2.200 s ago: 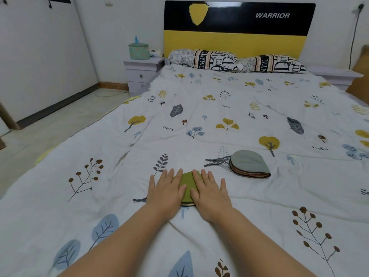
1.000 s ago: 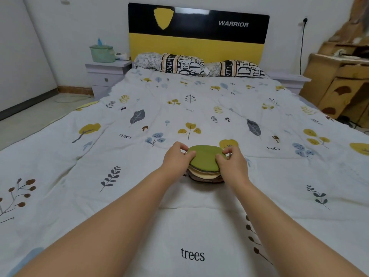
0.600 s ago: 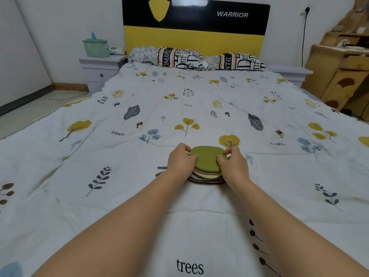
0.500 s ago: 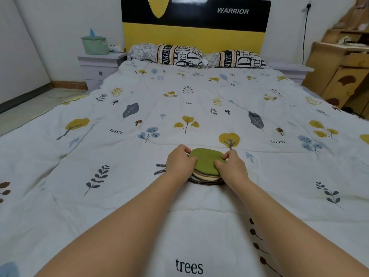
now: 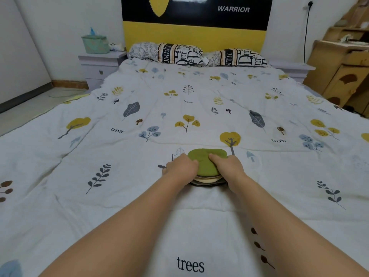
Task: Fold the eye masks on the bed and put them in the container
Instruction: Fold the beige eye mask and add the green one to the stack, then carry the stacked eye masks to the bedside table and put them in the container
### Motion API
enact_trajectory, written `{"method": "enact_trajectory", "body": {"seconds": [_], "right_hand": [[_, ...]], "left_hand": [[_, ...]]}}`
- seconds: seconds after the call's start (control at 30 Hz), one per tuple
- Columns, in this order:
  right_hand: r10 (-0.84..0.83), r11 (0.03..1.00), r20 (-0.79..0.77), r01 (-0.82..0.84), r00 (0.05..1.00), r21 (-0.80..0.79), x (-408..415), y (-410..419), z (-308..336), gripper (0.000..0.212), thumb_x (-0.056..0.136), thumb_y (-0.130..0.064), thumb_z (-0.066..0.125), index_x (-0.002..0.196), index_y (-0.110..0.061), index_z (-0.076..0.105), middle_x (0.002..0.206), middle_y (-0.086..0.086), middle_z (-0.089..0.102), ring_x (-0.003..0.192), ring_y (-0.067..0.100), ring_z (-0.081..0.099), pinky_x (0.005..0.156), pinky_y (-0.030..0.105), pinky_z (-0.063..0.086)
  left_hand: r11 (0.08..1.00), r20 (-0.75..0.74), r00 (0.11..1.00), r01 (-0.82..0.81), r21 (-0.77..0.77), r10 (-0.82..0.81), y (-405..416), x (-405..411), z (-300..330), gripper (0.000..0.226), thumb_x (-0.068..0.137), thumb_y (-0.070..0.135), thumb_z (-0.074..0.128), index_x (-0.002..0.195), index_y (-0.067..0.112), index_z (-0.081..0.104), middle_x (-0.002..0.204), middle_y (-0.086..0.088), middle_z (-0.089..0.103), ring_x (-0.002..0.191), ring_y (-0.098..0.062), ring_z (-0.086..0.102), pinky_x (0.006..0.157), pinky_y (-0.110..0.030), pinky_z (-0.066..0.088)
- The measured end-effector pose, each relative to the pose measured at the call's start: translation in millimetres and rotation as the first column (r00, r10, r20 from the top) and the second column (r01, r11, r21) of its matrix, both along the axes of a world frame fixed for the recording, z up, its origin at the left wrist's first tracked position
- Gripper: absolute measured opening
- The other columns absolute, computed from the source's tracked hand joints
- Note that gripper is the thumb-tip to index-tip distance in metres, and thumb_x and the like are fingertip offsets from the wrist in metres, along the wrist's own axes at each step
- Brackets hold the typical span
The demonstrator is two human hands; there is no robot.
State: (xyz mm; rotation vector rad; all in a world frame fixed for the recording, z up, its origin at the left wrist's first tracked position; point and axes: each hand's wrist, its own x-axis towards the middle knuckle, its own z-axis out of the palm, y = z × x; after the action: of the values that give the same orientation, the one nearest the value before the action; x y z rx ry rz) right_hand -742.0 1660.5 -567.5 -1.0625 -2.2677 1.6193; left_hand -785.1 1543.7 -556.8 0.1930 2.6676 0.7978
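Observation:
A stack of folded eye masks lies on the bed's quilt, with a green eye mask on top and cream and dark ones beneath. My left hand grips the stack's left side, fingers curled onto the green mask. My right hand holds the right side, thumb pressed on top. Dark elastic straps stick out by the left hand. No container is in view.
Two patterned pillows lie against the black and yellow headboard. A grey nightstand with a teal tissue box stands at the back left. Wooden furniture stands on the right. Floor shows on the left.
The green mask went from lying alone under both flat hands onto the stack. Since then the hands have stayed on the stack's sides, the right thumb sliding further onto the top.

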Motion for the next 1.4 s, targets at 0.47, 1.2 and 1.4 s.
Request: {"method": "enact_trajectory", "body": {"seconds": [0.47, 1.2, 1.4], "right_hand": [[0.005, 0.984, -0.164, -0.035, 0.986, -0.177, 44, -44, 47, 0.02, 0.086, -0.032, 0.06, 0.09, -0.012, 0.061, 0.106, 0.012, 0.067, 0.101, 0.03, 0.063, 0.096, 0.043, 0.05], [0.168, 0.983, -0.178, -0.15, 0.97, 0.111, 110, -154, 86, 0.037, 0.095, -0.033, 0.039, 0.116, -0.004, 0.048, 0.102, 0.006, 0.055, 0.096, 0.025, 0.054, 0.085, 0.039, 0.046], [0.197, 0.96, -0.123, -0.166, 0.973, 0.227, 72, -163, 68, 0.035, 0.095, -0.035, 0.038, 0.109, -0.005, 0.049, 0.098, 0.006, 0.055, 0.092, 0.026, 0.054, 0.083, 0.037, 0.045]], "left_hand": [[0.817, 0.052, 0.999, -0.028, 0.576, -0.002, -54, 49, 32, 0.041, 0.091, 0.036, 0.037, 0.131, 0.026, 0.041, 0.129, -0.013, 0.046, 0.106, -0.034, 0.057, 0.07, -0.038, 0.053], [0.693, 0.028, 0.98, -0.16, 0.703, 0.198, -158, 115, 77, 0.017, 0.091, 0.022, 0.044, 0.103, 0.031, 0.051, 0.104, -0.007, 0.055, 0.081, -0.025, 0.058, 0.044, -0.022, 0.043], [0.708, 0.021, 0.976, -0.172, 0.685, 0.216, -165, 75, 58, 0.015, 0.09, 0.019, 0.044, 0.1, 0.029, 0.051, 0.084, 0.005, 0.056, 0.076, -0.021, 0.056, 0.052, -0.028, 0.042]]}}
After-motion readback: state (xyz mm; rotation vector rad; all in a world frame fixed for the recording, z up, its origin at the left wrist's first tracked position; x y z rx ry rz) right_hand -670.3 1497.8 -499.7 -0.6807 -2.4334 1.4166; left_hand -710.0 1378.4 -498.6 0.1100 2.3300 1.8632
